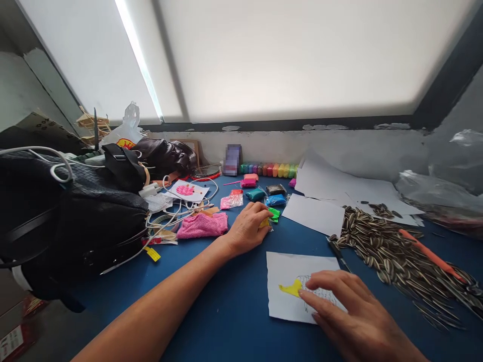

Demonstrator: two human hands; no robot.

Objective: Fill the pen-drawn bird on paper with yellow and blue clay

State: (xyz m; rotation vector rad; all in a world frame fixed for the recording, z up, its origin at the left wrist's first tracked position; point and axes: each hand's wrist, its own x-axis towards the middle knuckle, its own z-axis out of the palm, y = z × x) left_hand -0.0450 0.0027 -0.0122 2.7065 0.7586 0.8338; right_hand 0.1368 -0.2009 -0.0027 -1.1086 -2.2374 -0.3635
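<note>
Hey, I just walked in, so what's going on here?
A person at a blue table has the left hand on a small yellow packet, which it partly hides. The right hand, loosely open, is over a white sheet, close to a yellow patch beside a partly covered line drawing. Striped seeds lie to the right; other coloured packets sit beyond the left hand.

From where I stand, L hand (249,226) hides most of the yellow pkt (265,222), can't tell its grip; R hand (352,311) blocks pt of the drawing (324,293) & lower R corner of the wht paper (281,266). Blk bag (71,226) cut off at L edge, plastic bag (449,186) at R, contents unclear; purple box (232,160) blurred; yellow tag (152,254) print too sm. to read
</note>
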